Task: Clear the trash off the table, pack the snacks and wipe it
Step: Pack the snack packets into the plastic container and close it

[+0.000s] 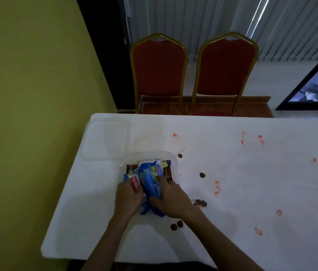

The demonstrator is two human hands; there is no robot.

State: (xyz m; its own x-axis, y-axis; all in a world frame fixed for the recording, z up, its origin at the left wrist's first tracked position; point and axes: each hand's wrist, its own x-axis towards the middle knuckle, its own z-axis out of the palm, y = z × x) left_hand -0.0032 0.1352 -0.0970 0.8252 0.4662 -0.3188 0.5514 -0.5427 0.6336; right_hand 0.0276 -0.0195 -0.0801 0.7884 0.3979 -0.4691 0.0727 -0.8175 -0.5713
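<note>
A clear plastic container (pixel 174 160) stands on the white table (pixel 232 173), full of snack packets. On top lies a blue snack bag (pixel 150 178). My right hand (pixel 171 200) presses down on the blue bag's right side, fingers on it. My left hand (pixel 128 198) grips the left side of the pile at a red and white Choco Pie packet (pixel 134 182). Brown wrappers (pixel 168 170) show at the container's far right. Brown crumbs (pixel 201 202) and orange smears (pixel 217 187) lie on the table to the right of the container.
The container's clear lid (pixel 105 139) lies at the table's far left corner. Two red chairs with gold frames (pixel 158 71) stand behind the far edge. A yellow wall runs along the left side. More brown crumbs (pixel 176 225) lie near my right forearm.
</note>
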